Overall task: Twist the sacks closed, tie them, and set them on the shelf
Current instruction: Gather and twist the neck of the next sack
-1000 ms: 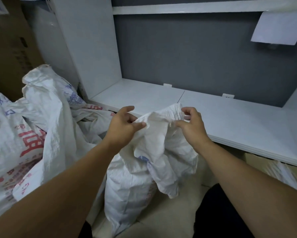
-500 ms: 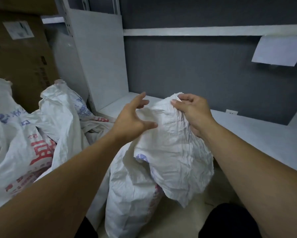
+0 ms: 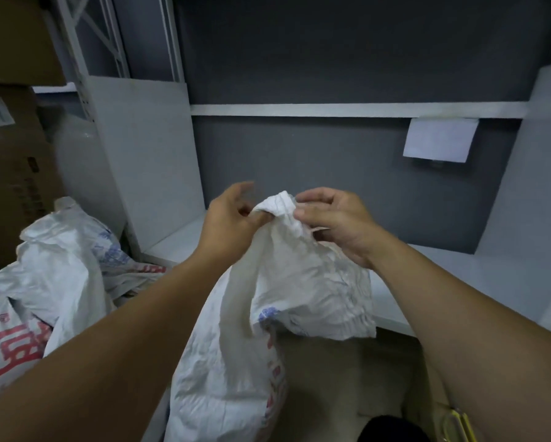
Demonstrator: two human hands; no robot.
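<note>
A white woven sack point(image 3: 235, 362) with red and blue print stands in front of me, its top gathered into a narrow neck at chest height. My left hand point(image 3: 232, 218) pinches the left side of that neck between thumb and fingers. My right hand point(image 3: 334, 221) grips the bunched top from the right, fingers curled over it. A loose flap of the sack hangs down below my right wrist. The white shelf point(image 3: 459, 266) lies just behind the sack, its surface partly hidden by my hands.
Several more white sacks with red lettering point(image 3: 44, 298) are heaped at the left. Cardboard boxes point(image 3: 9, 173) stack behind them. A white upright panel point(image 3: 146, 161) bounds the shelf bay on the left; a paper label point(image 3: 440, 138) hangs from the upper shelf rail.
The sack's top has been lifted and bunched into a tighter neck. My left hand has gone from hovering open to pinching it. The view has tilted upward.
</note>
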